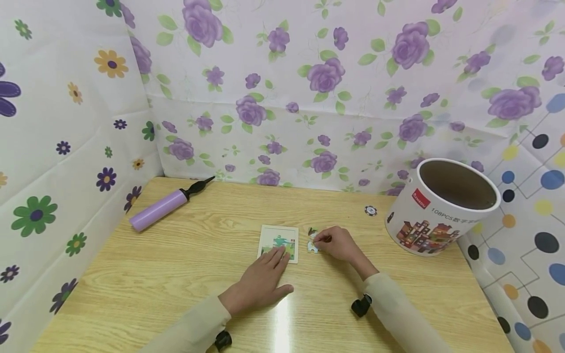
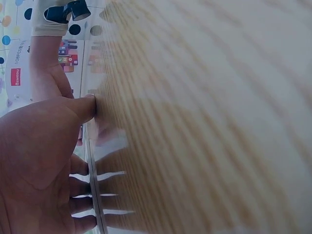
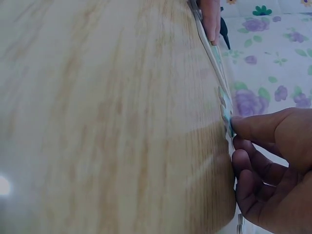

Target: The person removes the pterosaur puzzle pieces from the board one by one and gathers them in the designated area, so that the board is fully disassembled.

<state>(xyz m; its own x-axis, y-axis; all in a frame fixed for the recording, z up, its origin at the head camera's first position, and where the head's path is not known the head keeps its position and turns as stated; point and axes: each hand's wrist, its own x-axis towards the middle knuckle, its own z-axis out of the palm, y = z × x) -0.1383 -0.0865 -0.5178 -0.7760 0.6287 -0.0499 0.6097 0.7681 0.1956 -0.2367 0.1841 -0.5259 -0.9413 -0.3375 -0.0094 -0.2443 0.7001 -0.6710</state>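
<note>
A small jigsaw puzzle board (image 1: 280, 227) with a pale frame lies on the table, partly filled with green and yellow picture pieces. My left hand (image 1: 262, 280) rests across its lower part with fingers straight, covering some of the picture; the left wrist view shows the palm (image 2: 36, 161) and the fingertips at the board's edge. Just right of the board, a few loose puzzle pieces (image 1: 311, 247) lie close together. There my right hand (image 1: 339, 243) pinches a puzzle piece (image 3: 226, 115), thumb on top and the other fingers curled, low at the tabletop.
A large white printed bucket (image 1: 408, 223) stands at the right. Toward the back left lies a purple hand pump (image 1: 160, 210) with a black nozzle. A small round chip-like disc (image 1: 371, 210) sits near the bucket. Flowered cloth (image 1: 282, 142) hangs behind the wooden table (image 1: 176, 274).
</note>
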